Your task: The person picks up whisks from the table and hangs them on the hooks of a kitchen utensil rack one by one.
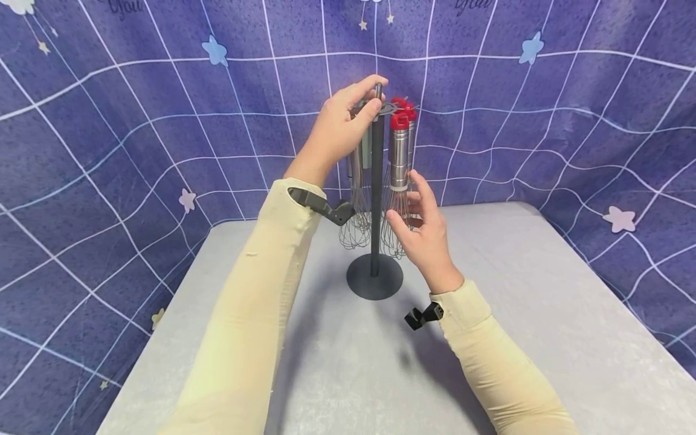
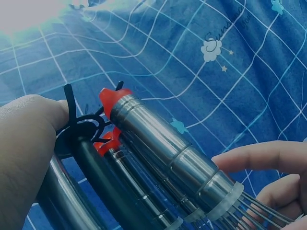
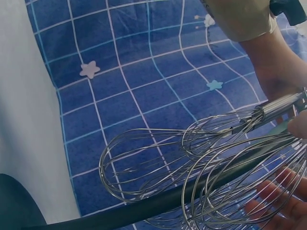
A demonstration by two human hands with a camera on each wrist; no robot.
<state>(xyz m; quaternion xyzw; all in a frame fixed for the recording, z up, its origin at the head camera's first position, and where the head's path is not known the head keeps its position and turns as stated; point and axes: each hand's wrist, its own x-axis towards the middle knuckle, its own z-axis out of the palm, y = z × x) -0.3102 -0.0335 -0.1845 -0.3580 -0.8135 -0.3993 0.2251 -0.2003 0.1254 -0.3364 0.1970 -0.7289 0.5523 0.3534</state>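
A dark stand (image 1: pixel 376 199) with a round base and hooked top stands upright on the table, with several whisks hanging around it. My left hand (image 1: pixel 348 115) holds the top of the stand, thumb and fingers either side of the short upright rod. On the right hangs a steel-handled whisk with a red cap (image 1: pixel 399 145); another red-capped one is close behind. My right hand (image 1: pixel 426 226) is spread loosely around its wires, just below the handle, thumb in front and fingers behind. In the left wrist view, the right fingertips (image 2: pixel 230 159) are at the handle's lower end. Whether they touch is unclear.
More whisks, including a wire whisk (image 1: pixel 356 223) and one with a pale green handle (image 1: pixel 367 151), hang on the left side of the stand. The grey-white table (image 1: pixel 516 338) is backed by a blue-purple grid-patterned cloth (image 1: pixel 544 133).
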